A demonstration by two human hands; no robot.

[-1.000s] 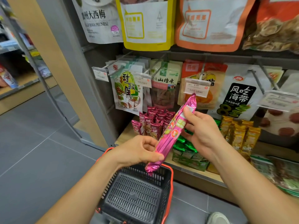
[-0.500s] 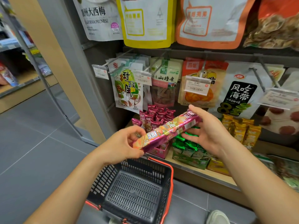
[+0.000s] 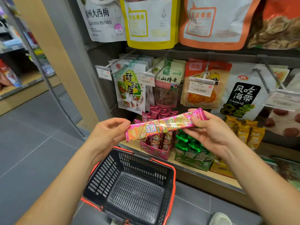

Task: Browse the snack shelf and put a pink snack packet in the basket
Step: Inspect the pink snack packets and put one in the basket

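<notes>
Now pinching the left end of the pink snack packet (image 3: 164,125) with the thumb and curled fingers (image 3: 121,127) of the left hand (image 3: 107,135). Pinching the right end with the fingers (image 3: 200,124) of the right hand (image 3: 211,135), thumb on top. Holding it out long and almost flat, right end a bit higher. Not standing up tall like a second ago, but tipped over sideways, with the picture side turned up to the eyes. Looks like one good look at the front, the last bit of browsing. Up in the air, well above the far rim of the basket (image 3: 174,176) and not touching it. Nothing in the basket yet, so not done. Just behind and below the packet, a pink box (image 3: 155,151) of small dark pink packets on the shelf (image 3: 203,174), with green packets (image 3: 190,145) right beside. Farther out, big bags on hooks above, and grey floor (image 3: 32,151) to the left. Next, most likely: let go with one hand, bring the packet down and back toward the body, then drop it in. Should be easy with such a thin, light thing. Only need to mind the rim, so as not to slip past it onto the floor.
</notes>
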